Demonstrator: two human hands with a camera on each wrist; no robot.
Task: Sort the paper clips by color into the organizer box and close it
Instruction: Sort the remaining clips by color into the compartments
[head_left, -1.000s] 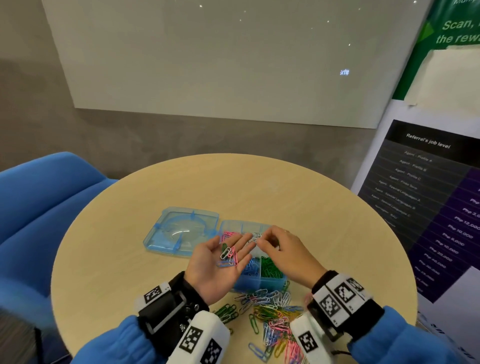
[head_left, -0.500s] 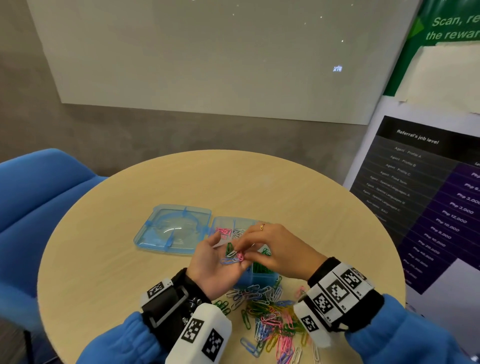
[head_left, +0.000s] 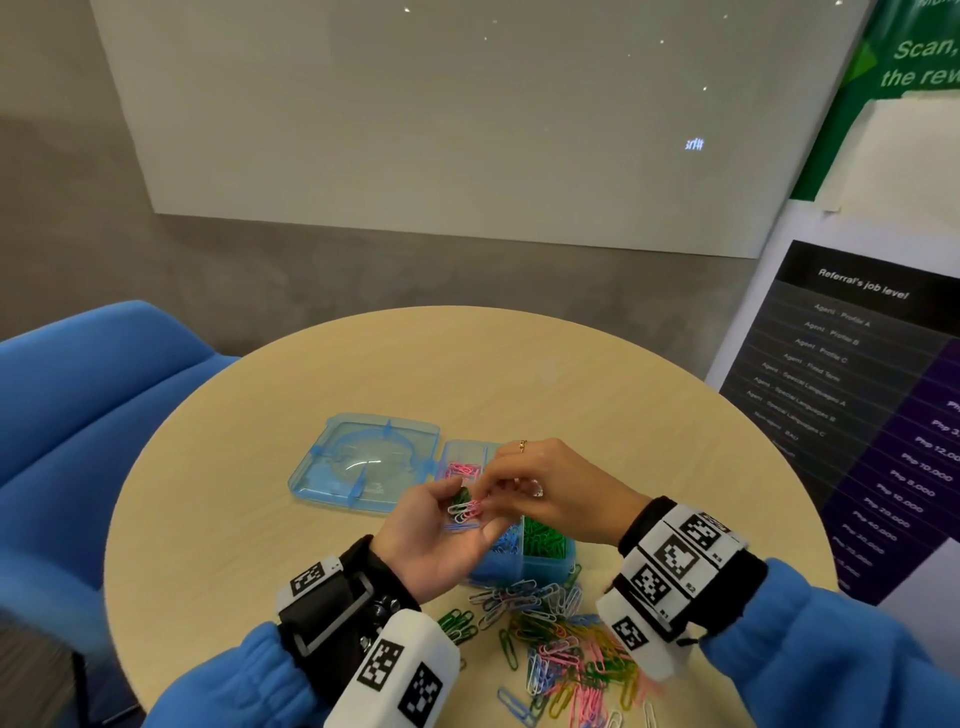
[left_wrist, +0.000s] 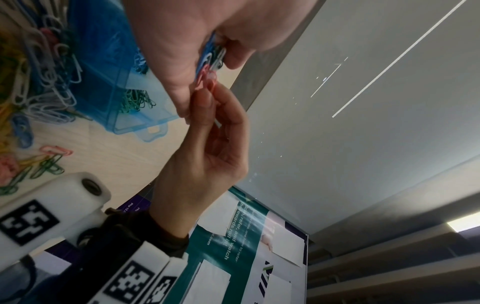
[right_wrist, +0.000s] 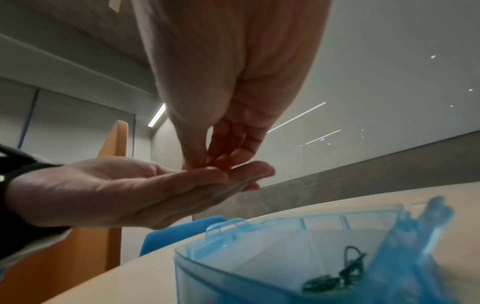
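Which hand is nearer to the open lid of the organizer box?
Left. The left hand, palm up with clips, hovers just off the near right corner of the lid. The right hand is farther right, above the organizer box compartments.

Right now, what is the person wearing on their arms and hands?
Both arms wear fuzzy blue sleeves. Each wrist has a black band carrying white blocks printed with black-and-white square codes. The left wrist also has a black strap with a grey buckle. The right hand wears a thin gold ring on one finger. The left hand is bare: no gloves.
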